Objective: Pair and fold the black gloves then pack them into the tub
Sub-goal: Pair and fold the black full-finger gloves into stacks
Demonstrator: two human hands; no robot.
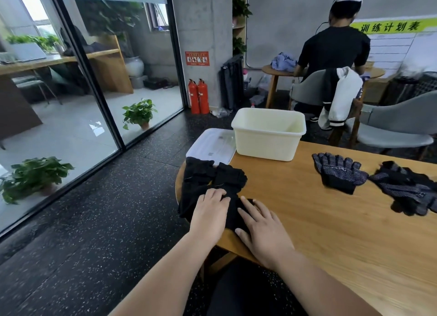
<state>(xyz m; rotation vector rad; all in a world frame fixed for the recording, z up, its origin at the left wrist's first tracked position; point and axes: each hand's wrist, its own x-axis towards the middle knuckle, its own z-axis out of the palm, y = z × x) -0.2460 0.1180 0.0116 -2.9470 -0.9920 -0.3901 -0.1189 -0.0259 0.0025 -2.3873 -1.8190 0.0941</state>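
Observation:
A pile of plain black gloves [208, 181] lies at the left end of the wooden table [331, 233], partly over its edge. My left hand [210, 209] presses flat on the pile, fingers spread. My right hand [262, 230] lies flat on the pile's near right corner, fingers apart. A cream tub [268, 133] stands behind the pile, and what I see of its inside is bare. One dotted black glove [338, 172] lies flat to the right. A heap of dotted black gloves [409, 190] sits at the far right.
A clear lid [212, 145] lies left of the tub, overhanging the table. Beyond the table stand grey chairs [397, 126] and a person [335, 48] with their back turned at a round table. A glass wall and potted plants [139, 113] are to the left.

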